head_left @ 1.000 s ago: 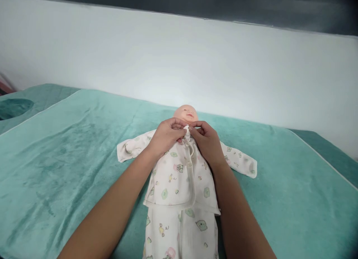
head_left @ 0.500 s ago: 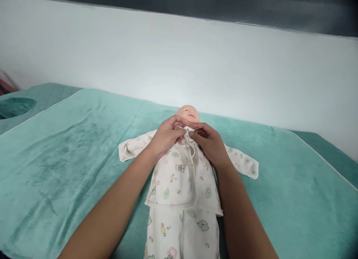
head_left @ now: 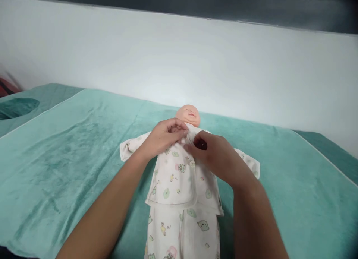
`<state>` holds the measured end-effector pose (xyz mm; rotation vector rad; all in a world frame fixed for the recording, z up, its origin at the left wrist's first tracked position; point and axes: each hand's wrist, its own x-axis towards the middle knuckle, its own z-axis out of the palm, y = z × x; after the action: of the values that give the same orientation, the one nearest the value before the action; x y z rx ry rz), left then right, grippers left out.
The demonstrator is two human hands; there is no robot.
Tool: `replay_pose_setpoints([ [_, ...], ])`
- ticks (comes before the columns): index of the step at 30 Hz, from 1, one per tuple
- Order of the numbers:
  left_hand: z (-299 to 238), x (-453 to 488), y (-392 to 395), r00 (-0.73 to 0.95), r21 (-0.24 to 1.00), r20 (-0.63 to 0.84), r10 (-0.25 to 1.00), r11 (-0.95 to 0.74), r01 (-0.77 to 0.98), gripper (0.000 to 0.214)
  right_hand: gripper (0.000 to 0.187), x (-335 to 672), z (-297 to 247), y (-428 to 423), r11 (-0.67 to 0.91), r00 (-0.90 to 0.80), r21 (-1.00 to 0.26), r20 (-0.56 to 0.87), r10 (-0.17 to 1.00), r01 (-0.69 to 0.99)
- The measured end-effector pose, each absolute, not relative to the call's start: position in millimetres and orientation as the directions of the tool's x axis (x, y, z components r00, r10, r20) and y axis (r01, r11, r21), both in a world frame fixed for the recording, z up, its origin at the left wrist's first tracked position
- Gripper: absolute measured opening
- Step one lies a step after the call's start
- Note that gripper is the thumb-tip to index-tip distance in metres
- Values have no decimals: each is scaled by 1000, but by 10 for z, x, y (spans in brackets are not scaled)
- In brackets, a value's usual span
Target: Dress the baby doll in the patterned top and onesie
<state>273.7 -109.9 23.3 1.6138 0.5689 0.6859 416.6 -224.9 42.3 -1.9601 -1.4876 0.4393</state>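
A baby doll (head_left: 188,114) lies on its back, dressed in a white printed baby shirt (head_left: 173,173) and matching trousers (head_left: 192,233). Its sleeves stretch out to both sides. My left hand (head_left: 170,136) rests on the upper chest of the shirt, thumb and fingers pinching at the cloth near the collar. My right hand (head_left: 209,149) is over the front opening a little lower, fingers bent with thumb and fingertips close together at the shirt's edge. What lies between the right fingertips is hidden.
A teal plush sheet (head_left: 78,158) covers the padded table under the doll. The padding has an oval hole (head_left: 18,107) at the far left. A white wall (head_left: 179,61) with a dark upper band runs behind.
My right hand has moved down and to the right, away from the collar, and turned. My left hand has shifted slightly left. More of the doll's chin and the collar now shows.
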Motion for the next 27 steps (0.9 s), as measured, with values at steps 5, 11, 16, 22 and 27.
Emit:
replay_pose_setpoints([
  [5,247,2598,-1139,765,955,87,638,-271,117,16,31,4231,440,-2284,-178,280,-661,50,959,729],
  [11,198,2616,-1110,786,936,129,605,-335,104,15,19,4284,355,-2198,-129,258,-899,-19,966,418],
  [16,150,2653,-1110,736,993,100,669,-109,-36,19,21,4238,229,-2142,-62,316,-964,24,948,258],
  [22,123,2714,-1177,691,988,133,710,-38,-152,17,18,4223,153,-2125,19,350,-993,60,935,118],
  [27,108,2749,-1202,672,984,131,729,-15,-175,14,21,4271,133,-2141,7,333,-997,30,942,71],
])
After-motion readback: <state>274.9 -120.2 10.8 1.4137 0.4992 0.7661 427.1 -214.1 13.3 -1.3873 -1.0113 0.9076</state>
